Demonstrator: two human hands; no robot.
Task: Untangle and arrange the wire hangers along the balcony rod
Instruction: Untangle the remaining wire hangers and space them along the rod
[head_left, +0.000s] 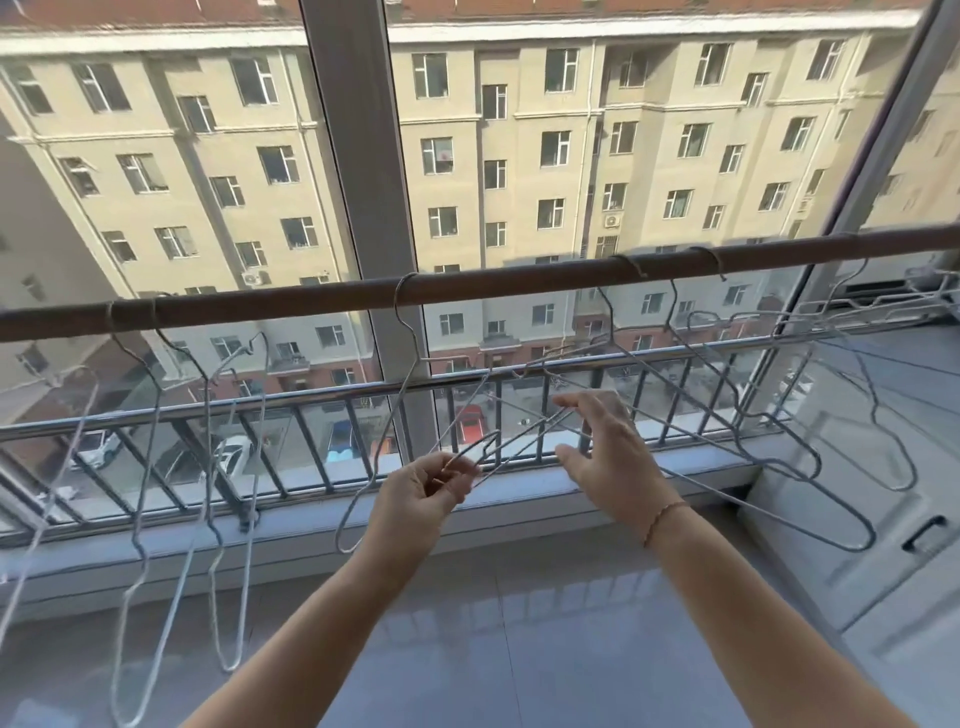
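Note:
A brown rod (467, 288) crosses the window from left to right. Several grey wire hangers hang from it: a loose group at the left (156, 467), one at the middle (384, 431), and a tangled bunch at the right (727, 410). My left hand (421, 493) pinches the end of a hanger from the tangled bunch (478, 449). My right hand (602, 457) is beside it with fingers spread, its fingertips touching the crossing wires around it.
A metal railing (311, 400) runs outside the glass behind the hangers. A thick window post (363, 156) stands at the centre. A white sill (519, 488) lies below the hands. At the right stands a white cabinet with a black handle (922, 532).

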